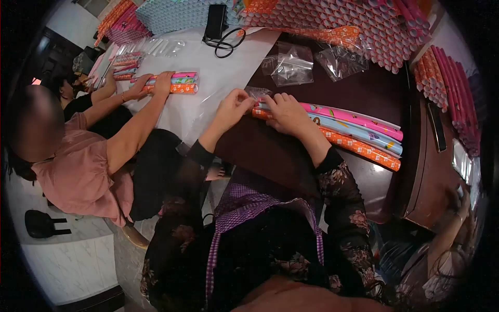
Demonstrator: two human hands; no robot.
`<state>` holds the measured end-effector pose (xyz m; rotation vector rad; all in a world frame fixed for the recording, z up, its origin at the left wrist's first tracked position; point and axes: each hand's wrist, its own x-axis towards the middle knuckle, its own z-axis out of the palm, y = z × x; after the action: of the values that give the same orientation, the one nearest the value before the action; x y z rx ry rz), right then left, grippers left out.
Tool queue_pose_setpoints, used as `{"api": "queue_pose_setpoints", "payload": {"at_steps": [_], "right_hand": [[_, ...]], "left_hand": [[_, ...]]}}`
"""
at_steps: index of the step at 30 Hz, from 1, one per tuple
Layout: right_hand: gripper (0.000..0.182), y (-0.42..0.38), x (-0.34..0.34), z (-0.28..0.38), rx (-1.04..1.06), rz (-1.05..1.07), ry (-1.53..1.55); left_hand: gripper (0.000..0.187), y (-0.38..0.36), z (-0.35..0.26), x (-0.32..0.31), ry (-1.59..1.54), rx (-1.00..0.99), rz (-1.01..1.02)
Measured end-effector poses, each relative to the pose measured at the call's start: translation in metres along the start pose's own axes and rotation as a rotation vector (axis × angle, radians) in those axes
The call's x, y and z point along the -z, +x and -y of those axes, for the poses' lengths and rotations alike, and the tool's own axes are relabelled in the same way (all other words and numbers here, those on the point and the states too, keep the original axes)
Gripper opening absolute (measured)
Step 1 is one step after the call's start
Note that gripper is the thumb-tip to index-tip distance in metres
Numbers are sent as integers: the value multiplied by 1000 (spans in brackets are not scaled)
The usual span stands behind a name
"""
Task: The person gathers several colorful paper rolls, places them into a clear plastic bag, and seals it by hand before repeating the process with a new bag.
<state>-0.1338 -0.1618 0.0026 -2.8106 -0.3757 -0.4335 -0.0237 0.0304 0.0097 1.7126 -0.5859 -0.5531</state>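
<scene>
In front of me on the dark table lie three rolls of wrapping paper side by side: a pink roll [358,120], a light blue roll [358,136] and an orange roll with white prints [364,150]. My right hand [287,115] rests over their left ends, its fingers curled around them. At those ends my left hand [235,108] has thumb and forefinger pinched on a clear plastic sleeve [255,93]. The sleeve is partly hidden by my fingers, so how far it covers the rolls cannot be seen.
Clear plastic bags [293,65] lie beyond the rolls. Stacked paper rolls [322,21] line the back. A black phone pouch [215,22] with a cord lies on the white sheet. At left a person [88,151] handles similar rolls [179,86]; another person's arm [449,229] shows at right.
</scene>
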Motion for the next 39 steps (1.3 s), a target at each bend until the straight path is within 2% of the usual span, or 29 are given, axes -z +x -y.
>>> {"api": "queue_pose_setpoints", "payload": {"at_steps": [2, 3, 5, 6, 8, 9, 11, 12, 14, 15, 17, 19, 21, 24, 26, 27, 33, 37, 39], "right_hand": [[67, 0, 0, 0, -12, -18, 9], [67, 0, 1, 0, -13, -20, 10], [66, -1, 2, 1, -11, -14, 27], [66, -1, 1, 1, -13, -16, 30], [59, 1, 0, 1, -12, -35, 18], [59, 1, 0, 1, -14, -35, 20], [59, 1, 2, 2, -18, -20, 19], [59, 1, 3, 2, -19, -20, 16], [59, 2, 3, 2, -30, 9, 33], [59, 1, 3, 2, -32, 14, 33], [60, 1, 4, 3, -33, 9, 26], [61, 2, 1, 2, -18, -1, 12], [61, 1, 0, -1, -14, -8, -7], [61, 2, 1, 0, -28, 20, 17], [61, 2, 1, 1, -46, 47, 7], [61, 2, 2, 1, -46, 48, 6], [64, 2, 3, 2, -49, 29, 10], [65, 2, 5, 3, -36, 24, 11], [65, 1, 4, 3, -30, 24, 9]], "left_hand": [[44, -15, 16, 18, 802, -451, -262], [44, -26, 17, 24, 804, -452, -260], [46, -47, 20, 36, 1368, -452, -432], [46, -50, 22, 45, 1372, -452, -429], [40, -54, 33, 62, 1291, -155, -218], [40, -53, 37, 72, 1292, -155, -215], [21, -44, 41, 90, 1227, -162, -122], [13, -40, 33, 94, 1096, -263, -155], [14, -10, 24, 126, 1177, -176, -26], [14, -16, -62, 105, 1205, -203, 101], [17, 17, -70, 124, 929, -109, -5], [17, 53, -94, 138, 970, -357, -92], [16, 84, -129, 143, 992, -505, -45], [19, 145, -157, 163, 1150, -607, 48], [21, 161, -176, 156, 1524, -455, -92], [21, 165, -171, 154, 1523, -455, -92], [19, 174, -124, 117, 1696, -1212, -823], [45, 110, -108, 39, 1083, -501, -2], [53, 79, -84, 13, 984, -369, 112]]}}
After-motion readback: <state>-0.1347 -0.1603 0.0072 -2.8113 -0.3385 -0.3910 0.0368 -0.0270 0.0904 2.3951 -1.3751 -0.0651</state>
